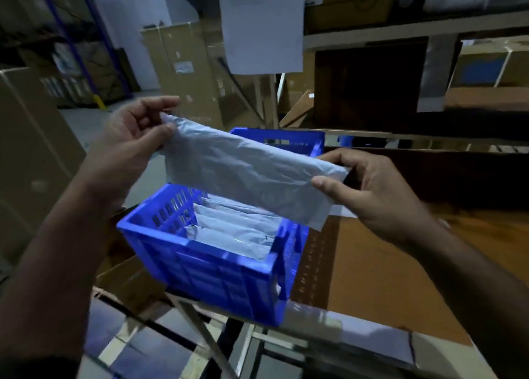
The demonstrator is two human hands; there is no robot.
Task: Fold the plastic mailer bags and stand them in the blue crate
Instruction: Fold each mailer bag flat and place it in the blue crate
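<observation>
A folded grey plastic mailer bag (pixel 246 172) hangs stretched between both hands, above the blue crate (pixel 206 267). My left hand (pixel 134 141) pinches its upper left end between thumb and fingers. My right hand (pixel 369 192) pinches its lower right end. The bag slopes down from left to right. Inside the crate several folded grey mailer bags (pixel 237 227) stand on edge in a row; the far part of the crate is hidden behind the held bag.
The crate sits on a brown cardboard surface (pixel 380 267) over a metal frame (pixel 200 333). Cardboard boxes (pixel 183 69) stand behind and one at the left (pixel 31 149). A shelf rack (pixel 400 32) with a hanging paper sheet (pixel 263 23) rises at the right.
</observation>
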